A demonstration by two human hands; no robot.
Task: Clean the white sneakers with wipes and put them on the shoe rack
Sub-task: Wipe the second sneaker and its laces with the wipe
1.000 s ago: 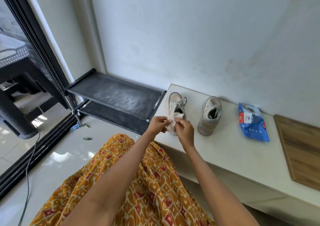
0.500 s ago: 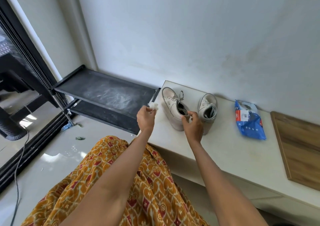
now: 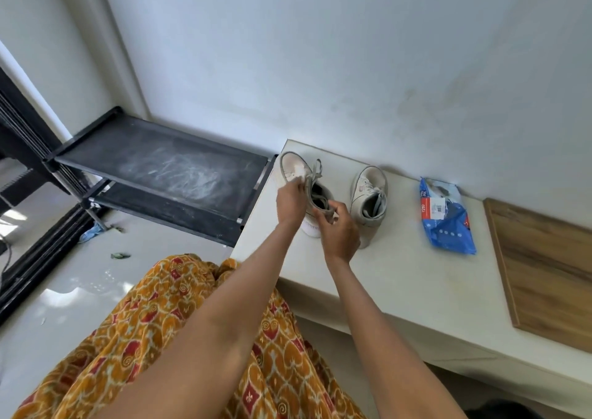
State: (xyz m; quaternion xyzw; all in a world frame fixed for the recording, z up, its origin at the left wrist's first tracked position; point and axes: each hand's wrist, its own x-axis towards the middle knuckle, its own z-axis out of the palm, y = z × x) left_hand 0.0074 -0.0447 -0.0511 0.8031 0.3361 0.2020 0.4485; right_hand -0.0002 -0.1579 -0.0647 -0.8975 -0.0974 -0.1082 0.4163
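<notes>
- Since a second ago, the left hand (image 3: 290,201) has carried the crumpled white wipe (image 3: 299,178) onto the tilted white lace-up sneaker (image 3: 296,171) at frame centre.
- Right hand (image 3: 336,226) now grips its collar; wiping has started.
- Second white sneaker (image 3: 368,197) waits alongside, uncleaned.

The hands (image 3: 317,213) are covering the heel of the near sneaker (image 3: 296,171), the wipe (image 3: 299,179) is barely showing, and the right edge is cutting off the wooden board (image 3: 551,271).
</notes>
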